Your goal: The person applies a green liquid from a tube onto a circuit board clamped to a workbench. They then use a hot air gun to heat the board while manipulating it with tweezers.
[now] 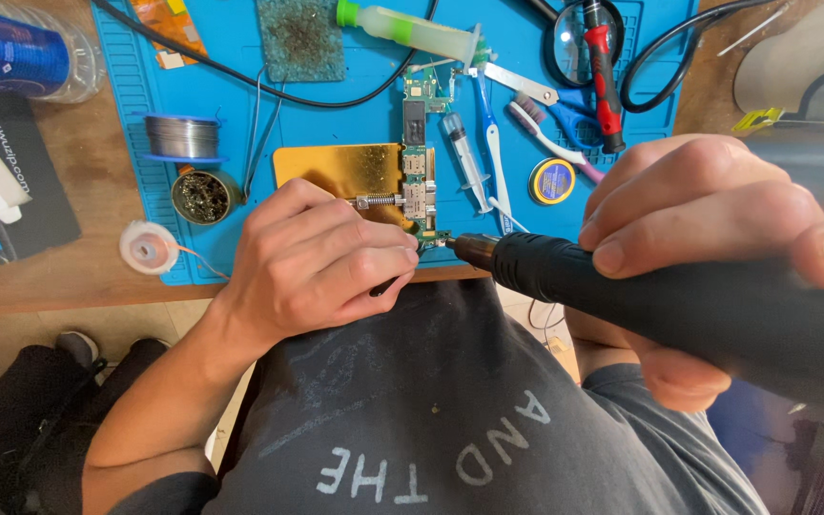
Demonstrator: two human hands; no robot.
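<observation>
A: Right, item one: the circuit board (pixel 419 162)?

B: Narrow green board, long axis twelve to six, clamped in a gold-coloured holder (pixel 336 170) on the blue mat (pixel 126 105). Its near end sits at the edge of the surface.

A: Left hand (pixel 321 253)?

B: Fingers curled closed around a thin dark tool (pixel 383 285), probably tweezers; the tip is hidden. Knuckles touch the holder. The board's near end lies at three o'clock from these fingers, just beside them.

A: Right hand (pixel 708 238)?

B: Fingers wrapped closed on a thick black hot-air handpiece (pixel 641 296). Barrel runs three to nine; nozzle (pixel 474 250) just beside the board's near end, crossing its axis.

A: Nearer hand?

B: Left. The right stays back along the barrel.

A: Sundries?

B: Solder spool (pixel 181 136) at ten o'clock, syringe (pixel 464 157), toothbrush (pixel 541 129) and round tin (pixel 552 180) at one o'clock.
</observation>
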